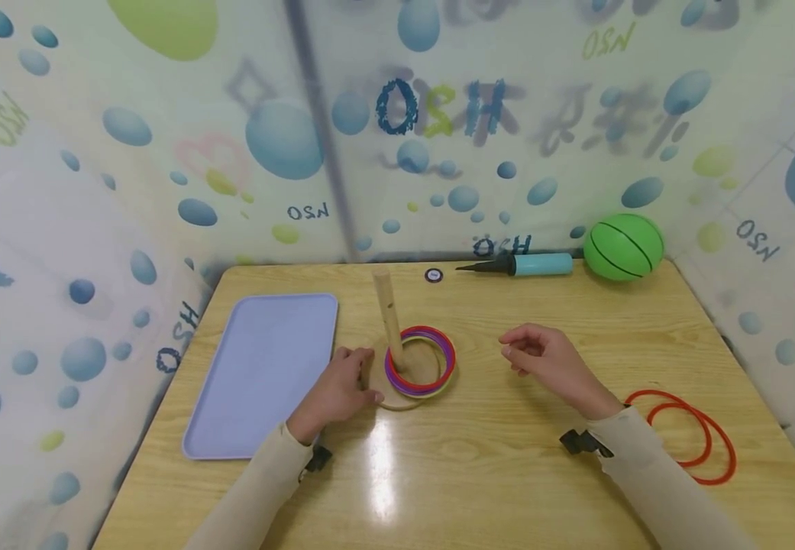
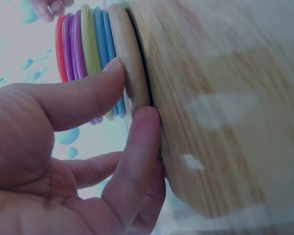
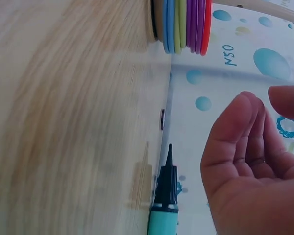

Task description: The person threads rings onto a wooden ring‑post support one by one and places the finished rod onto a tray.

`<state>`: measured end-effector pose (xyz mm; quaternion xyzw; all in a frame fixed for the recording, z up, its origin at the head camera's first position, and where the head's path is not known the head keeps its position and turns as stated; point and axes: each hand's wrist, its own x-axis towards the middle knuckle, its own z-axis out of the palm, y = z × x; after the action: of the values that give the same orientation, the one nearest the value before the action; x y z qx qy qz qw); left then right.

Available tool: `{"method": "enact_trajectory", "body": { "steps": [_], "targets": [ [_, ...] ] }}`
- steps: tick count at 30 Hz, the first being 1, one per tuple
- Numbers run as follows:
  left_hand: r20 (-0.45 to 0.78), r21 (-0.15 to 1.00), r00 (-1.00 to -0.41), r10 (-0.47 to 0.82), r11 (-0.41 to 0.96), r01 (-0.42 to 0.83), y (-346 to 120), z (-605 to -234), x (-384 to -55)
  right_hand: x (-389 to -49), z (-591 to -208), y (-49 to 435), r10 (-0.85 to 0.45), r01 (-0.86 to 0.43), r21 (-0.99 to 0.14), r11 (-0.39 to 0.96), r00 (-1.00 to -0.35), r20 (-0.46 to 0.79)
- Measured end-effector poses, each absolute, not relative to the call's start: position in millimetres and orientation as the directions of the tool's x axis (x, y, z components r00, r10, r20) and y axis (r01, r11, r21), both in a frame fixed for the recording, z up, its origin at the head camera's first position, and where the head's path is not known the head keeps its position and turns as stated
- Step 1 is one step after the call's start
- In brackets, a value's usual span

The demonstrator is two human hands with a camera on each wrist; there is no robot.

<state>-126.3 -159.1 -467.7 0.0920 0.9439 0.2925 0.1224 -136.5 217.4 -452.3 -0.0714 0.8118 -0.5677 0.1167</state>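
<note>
The wooden base [image 1: 379, 376] was gripped at its left edge by the left hand [image 1: 338, 389], the thumb laid over its upper face and the fingers set against the rim. Nothing was held by the right hand [image 1: 541, 355], which was poised well to the right of the base, its fingers loosely bent and the thumb parted from their tips. The upright post [image 1: 388, 313] was encircled at its foot by a ring stack [image 1: 450, 359]: red uppermost, then purple, yellow-green and, as shown in the wrist views, blue lowest. Two loose red rings [image 1: 707, 434] were laid overlapping on the table [image 1: 479, 458], partly covered by the right forearm [image 1: 665, 473]. The step in hand was judged to be the steadying of the base for ring handling; whether rings were being added or removed could not be told. For either, firm bracing and a lift clear of the post's top would be called for.
</note>
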Motion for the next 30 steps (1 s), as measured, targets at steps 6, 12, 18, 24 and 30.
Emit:
{"method": "enact_trajectory", "body": {
  "steps": [6, 12, 18, 24, 30],
  "targets": [
    [-0.169, 0.576, -0.956, 0.241, 0.811, 0.103, -161, -468, -126, -122, -450, 237, -0.227, 0.022, -0.921, 0.389, -0.967, -0.119],
    [-0.165, 0.575, -0.956, 0.241, 0.811, 0.105, -161, -470, -126, -108, -454, 258, -0.192, 0.026, -0.905, 0.424, -0.974, -0.118],
    [-0.166, 0.581, -0.957, 0.239, 0.808, 0.101, -161, -468, -124, -93, -453, 280, -0.128, 0.028, -0.892, 0.451, -0.987, -0.096],
    [-0.156, 0.584, -0.958, 0.240, 0.805, 0.106, -161, -468, -123, -84, -449, 309, -0.077, 0.025, -0.855, 0.518, -0.994, -0.076],
    [-0.161, 0.589, -0.957, 0.241, 0.801, 0.103, -161, -468, -124, -72, -456, 347, 0.008, 0.015, -0.817, 0.576, -1.000, -0.013]
  ]
}}
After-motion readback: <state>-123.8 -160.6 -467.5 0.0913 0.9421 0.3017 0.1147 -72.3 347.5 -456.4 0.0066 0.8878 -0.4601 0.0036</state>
